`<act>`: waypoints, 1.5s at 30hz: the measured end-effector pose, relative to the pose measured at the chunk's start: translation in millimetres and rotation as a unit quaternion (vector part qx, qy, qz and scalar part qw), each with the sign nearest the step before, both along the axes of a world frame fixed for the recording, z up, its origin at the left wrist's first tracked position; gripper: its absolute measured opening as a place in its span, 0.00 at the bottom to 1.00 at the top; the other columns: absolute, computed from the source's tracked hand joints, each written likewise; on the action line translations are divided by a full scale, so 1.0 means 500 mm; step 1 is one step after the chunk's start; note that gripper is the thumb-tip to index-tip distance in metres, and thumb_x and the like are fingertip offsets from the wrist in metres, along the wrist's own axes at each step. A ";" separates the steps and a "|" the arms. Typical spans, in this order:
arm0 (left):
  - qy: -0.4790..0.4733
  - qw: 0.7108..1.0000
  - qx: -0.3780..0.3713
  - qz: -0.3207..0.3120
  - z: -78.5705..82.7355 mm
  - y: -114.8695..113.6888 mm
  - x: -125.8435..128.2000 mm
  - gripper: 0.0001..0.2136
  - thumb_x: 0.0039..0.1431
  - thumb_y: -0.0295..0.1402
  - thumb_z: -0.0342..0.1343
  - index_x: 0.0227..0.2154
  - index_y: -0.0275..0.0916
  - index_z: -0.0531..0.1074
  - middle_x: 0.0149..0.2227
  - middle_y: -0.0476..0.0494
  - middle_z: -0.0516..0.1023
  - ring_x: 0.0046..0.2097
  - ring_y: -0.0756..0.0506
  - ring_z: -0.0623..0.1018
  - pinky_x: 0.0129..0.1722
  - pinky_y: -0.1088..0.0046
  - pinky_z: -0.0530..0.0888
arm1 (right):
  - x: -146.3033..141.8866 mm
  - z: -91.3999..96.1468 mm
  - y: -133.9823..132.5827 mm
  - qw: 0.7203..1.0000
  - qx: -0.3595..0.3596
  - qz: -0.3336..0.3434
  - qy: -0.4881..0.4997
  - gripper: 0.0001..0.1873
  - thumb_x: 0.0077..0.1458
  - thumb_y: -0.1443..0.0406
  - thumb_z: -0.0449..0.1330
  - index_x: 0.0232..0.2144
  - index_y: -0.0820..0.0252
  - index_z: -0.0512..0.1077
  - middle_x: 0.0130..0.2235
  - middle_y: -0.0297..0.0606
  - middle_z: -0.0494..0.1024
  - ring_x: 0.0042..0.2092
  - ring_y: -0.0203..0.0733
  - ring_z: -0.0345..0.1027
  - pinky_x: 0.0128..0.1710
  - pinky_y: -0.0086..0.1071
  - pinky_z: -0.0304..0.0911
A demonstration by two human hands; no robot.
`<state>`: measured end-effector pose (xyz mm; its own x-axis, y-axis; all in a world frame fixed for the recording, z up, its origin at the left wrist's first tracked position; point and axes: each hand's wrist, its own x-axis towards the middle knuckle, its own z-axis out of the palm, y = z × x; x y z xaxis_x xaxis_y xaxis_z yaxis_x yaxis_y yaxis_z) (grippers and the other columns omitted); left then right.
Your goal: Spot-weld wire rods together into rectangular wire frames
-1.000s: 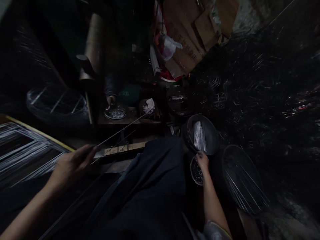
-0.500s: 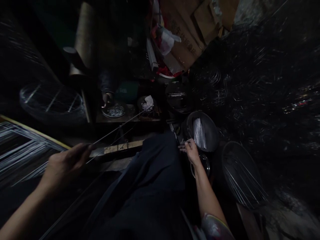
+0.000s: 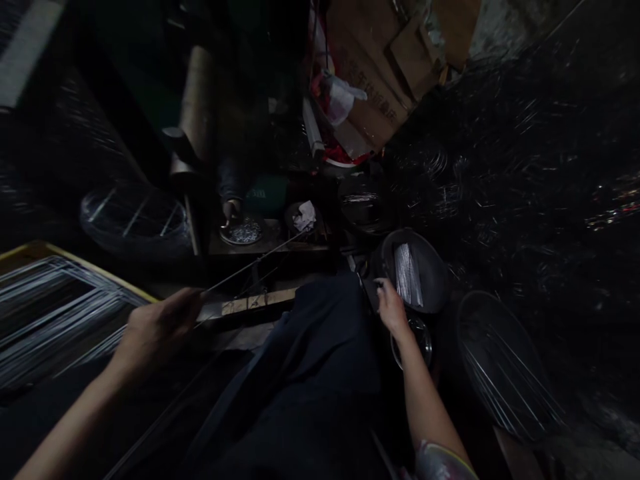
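My left hand (image 3: 163,323) is closed around a thin metal wire (image 3: 245,267), which slants up and right toward a bowl with crumpled white paper (image 3: 304,217). A stretch of thin wire also runs down toward the lower left edge. Just right of the dark cloth (image 3: 330,333) over my lap is my right hand (image 3: 393,307), its fingers partly stretched out and apart; I make out nothing held in them. It is beside a dark bucket (image 3: 435,267) holding a bundle of thin metal rods (image 3: 409,273). A round shiny container (image 3: 423,340) sits partly behind my right wrist.
A yellow-edged crate of wire frames (image 3: 60,287) stands at left. Another person's hand (image 3: 230,210) is by a dish of small shiny pieces (image 3: 245,233). A second bucket (image 3: 470,333) with long rods stands at right, cardboard (image 3: 370,73) at the back, dark heaped wirework (image 3: 525,167) beyond.
The whole view has shifted, so most things appear farther right and slightly lower. My left hand keeps its hold on the wire. My right hand's fingers look less spread than before.
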<state>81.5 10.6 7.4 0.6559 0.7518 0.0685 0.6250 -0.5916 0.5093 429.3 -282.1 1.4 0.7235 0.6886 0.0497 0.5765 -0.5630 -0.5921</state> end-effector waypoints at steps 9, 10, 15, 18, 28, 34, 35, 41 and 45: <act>0.102 0.990 0.082 -0.045 0.036 -0.002 0.063 0.15 0.65 0.39 0.44 0.40 0.38 0.74 0.33 0.41 0.80 0.30 0.44 0.77 0.26 0.74 0.58 | -0.040 0.059 0.056 0.984 0.091 0.017 0.154 0.12 0.56 0.58 0.60 0.35 0.60 0.77 0.26 0.35 0.74 0.27 0.40 0.70 0.30 0.30 0.63; 0.103 0.991 0.075 -0.039 0.038 -0.003 0.065 0.16 0.66 0.39 0.43 0.39 0.37 0.73 0.32 0.41 0.80 0.30 0.43 0.77 0.26 0.74 0.58 | -0.051 0.061 0.077 0.978 0.111 0.024 0.176 0.12 0.56 0.57 0.61 0.33 0.60 0.76 0.24 0.35 0.74 0.27 0.39 0.69 0.29 0.29 0.63; 0.074 0.994 0.080 -0.004 0.045 -0.011 0.047 0.16 0.67 0.39 0.40 0.38 0.37 0.72 0.30 0.41 0.79 0.30 0.43 0.77 0.27 0.73 0.59 | -0.152 0.027 0.232 0.884 0.196 0.042 0.422 0.19 0.45 0.55 0.70 0.34 0.63 0.76 0.28 0.37 0.77 0.28 0.39 0.73 0.30 0.29 0.68; 0.077 0.992 0.101 -0.006 0.047 -0.015 0.028 0.16 0.67 0.38 0.40 0.36 0.37 0.72 0.27 0.43 0.77 0.27 0.44 0.76 0.25 0.73 0.57 | -0.224 -0.012 0.323 0.810 0.208 0.040 0.547 0.24 0.39 0.54 0.73 0.34 0.65 0.76 0.30 0.40 0.79 0.30 0.40 0.75 0.30 0.29 0.70; -0.060 0.991 0.108 0.045 0.005 -0.009 -0.007 0.14 0.67 0.36 0.43 0.29 0.38 0.69 0.22 0.47 0.72 0.22 0.51 0.70 0.25 0.76 0.59 | -0.317 -0.026 0.483 0.773 0.234 -0.020 0.589 0.21 0.38 0.53 0.70 0.24 0.62 0.68 0.22 0.30 0.72 0.19 0.29 0.64 0.16 0.20 0.58; -0.171 0.980 0.077 0.060 -0.005 -0.024 -0.012 0.11 0.67 0.33 0.46 0.31 0.37 0.69 0.23 0.47 0.72 0.22 0.52 0.70 0.26 0.78 0.63 | -0.334 -0.007 0.515 0.773 0.255 0.006 0.580 0.19 0.39 0.55 0.69 0.25 0.62 0.69 0.22 0.29 0.71 0.19 0.26 0.61 0.18 0.19 0.56; -0.178 0.979 0.075 0.060 -0.005 -0.025 -0.013 0.10 0.67 0.32 0.46 0.32 0.36 0.69 0.23 0.47 0.72 0.23 0.52 0.71 0.26 0.78 0.63 | -0.336 -0.005 0.517 0.775 0.253 0.009 0.580 0.19 0.39 0.55 0.69 0.25 0.62 0.69 0.22 0.29 0.71 0.19 0.26 0.60 0.18 0.19 0.56; -0.205 0.974 0.071 0.064 -0.004 -0.028 -0.023 0.09 0.67 0.31 0.47 0.33 0.36 0.69 0.23 0.48 0.71 0.22 0.52 0.70 0.25 0.78 0.64 | -0.346 0.005 0.523 0.781 0.259 0.021 0.568 0.19 0.40 0.55 0.69 0.24 0.63 0.68 0.22 0.28 0.69 0.19 0.25 0.59 0.18 0.20 0.54; -0.219 0.972 0.039 0.070 0.005 -0.028 -0.026 0.10 0.67 0.32 0.46 0.33 0.37 0.69 0.24 0.47 0.72 0.24 0.52 0.72 0.26 0.78 0.65 | -0.346 0.009 0.527 0.786 0.262 0.042 0.559 0.18 0.42 0.55 0.69 0.25 0.62 0.68 0.23 0.29 0.69 0.20 0.26 0.59 0.18 0.20 0.55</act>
